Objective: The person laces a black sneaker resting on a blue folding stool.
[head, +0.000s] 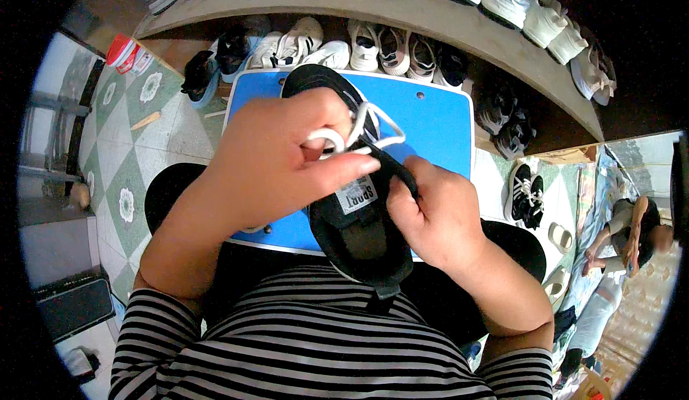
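Observation:
A black sneaker (360, 238) with a grey tongue label lies over the blue board (441, 125) in front of me, its toe pointing away and its heel near my lap. My left hand (290, 157) grips the white shoelace (387, 125) between thumb and fingers above the lacing, with a loop of it standing out to the right. My right hand (436, 206) pinches the black collar edge on the right side of the shoe. The lower eyelets are partly hidden behind my left hand.
Several shoes stand on the shelf (452, 20) and beneath it beyond the board. Black sneakers (521, 195) and light slippers (561, 237) sit on the tiled floor at right. A red and white bucket (128, 55) is at upper left. Another person (627, 233) sits at far right.

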Tool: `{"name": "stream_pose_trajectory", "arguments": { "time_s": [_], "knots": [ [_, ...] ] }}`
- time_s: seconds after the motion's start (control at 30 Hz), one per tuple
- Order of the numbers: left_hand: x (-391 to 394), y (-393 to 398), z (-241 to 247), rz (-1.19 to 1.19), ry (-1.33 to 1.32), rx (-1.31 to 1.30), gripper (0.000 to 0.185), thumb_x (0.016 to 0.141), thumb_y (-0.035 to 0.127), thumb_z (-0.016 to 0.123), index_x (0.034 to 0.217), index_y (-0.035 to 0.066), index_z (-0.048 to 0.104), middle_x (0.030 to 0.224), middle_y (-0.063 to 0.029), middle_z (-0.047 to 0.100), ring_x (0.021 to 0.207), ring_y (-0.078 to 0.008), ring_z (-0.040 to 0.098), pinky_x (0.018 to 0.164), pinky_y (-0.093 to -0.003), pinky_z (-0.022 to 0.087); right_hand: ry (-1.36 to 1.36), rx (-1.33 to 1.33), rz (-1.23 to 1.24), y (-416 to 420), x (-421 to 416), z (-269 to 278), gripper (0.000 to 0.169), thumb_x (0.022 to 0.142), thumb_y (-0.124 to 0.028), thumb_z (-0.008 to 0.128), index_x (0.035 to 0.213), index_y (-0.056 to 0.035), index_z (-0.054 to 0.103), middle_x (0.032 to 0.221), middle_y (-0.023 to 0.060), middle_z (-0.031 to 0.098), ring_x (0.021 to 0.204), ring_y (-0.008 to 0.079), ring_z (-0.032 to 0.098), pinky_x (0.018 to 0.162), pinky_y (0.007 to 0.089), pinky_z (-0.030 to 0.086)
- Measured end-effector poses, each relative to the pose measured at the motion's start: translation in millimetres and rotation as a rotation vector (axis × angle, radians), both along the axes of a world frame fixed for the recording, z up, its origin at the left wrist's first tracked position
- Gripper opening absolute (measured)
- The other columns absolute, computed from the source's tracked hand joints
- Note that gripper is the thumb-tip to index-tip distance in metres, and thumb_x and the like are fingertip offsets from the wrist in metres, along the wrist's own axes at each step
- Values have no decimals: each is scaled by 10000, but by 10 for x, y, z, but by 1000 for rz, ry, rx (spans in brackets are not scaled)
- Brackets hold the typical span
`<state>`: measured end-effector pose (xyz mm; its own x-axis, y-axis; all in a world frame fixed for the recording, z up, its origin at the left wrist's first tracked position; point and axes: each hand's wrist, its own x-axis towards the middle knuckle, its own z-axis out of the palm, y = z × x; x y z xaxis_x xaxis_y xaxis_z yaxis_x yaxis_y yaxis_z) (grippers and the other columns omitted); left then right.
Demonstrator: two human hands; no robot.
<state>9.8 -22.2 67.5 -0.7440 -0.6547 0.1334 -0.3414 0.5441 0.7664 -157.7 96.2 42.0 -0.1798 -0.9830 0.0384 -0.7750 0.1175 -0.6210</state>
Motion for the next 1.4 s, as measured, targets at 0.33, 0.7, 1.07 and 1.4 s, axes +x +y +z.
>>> {"name": "stream_pose_trajectory", "arguments": {
  "time_s": [0.33, 0.7, 1.07, 1.4],
  "knots": [
    [-68, -90, -137, -152, 262, -200, 134, 753, 129, 664, 767, 76, 543, 662, -39, 521, 630, -175, 544, 570, -304, 422, 20, -35, 8, 23, 1, -12, 161, 804, -163, 546, 741, -15, 545, 604, 199, 539, 572, 388, 549, 518, 416, 431],
    [-6, -16, -56, -124, -258, -184, 254, 663, 221, 773, 782, 76, 603, 647, -87, 603, 574, -220, 596, 519, -317, 447, 20, 10, 3, 3, 6, -5, 173, 807, -172, 540, 737, -14, 546, 616, 206, 553, 588, 395, 561, 528, 423, 442],
    [17, 32, 44, -162, -246, -115, 207, 713, 204, 726, 646, 66, 586, 604, -112, 571, 567, -288, 588, 507, -365, 444, 115, -167, -30, -48, 40, 38, 169, 803, -186, 565, 785, -20, 544, 659, 190, 580, 596, 383, 577, 530, 430, 453],
    [109, 390, 364, -778, -99, -20, 281, 826, 273, 554, 632, 70, 545, 581, -113, 570, 556, -296, 586, 479, -407, 445, 270, -45, 23, -138, -15, 60, 236, 856, -273, 552, 830, -39, 566, 641, 189, 601, 565, 374, 590, 525, 463, 472]
  ]
}}
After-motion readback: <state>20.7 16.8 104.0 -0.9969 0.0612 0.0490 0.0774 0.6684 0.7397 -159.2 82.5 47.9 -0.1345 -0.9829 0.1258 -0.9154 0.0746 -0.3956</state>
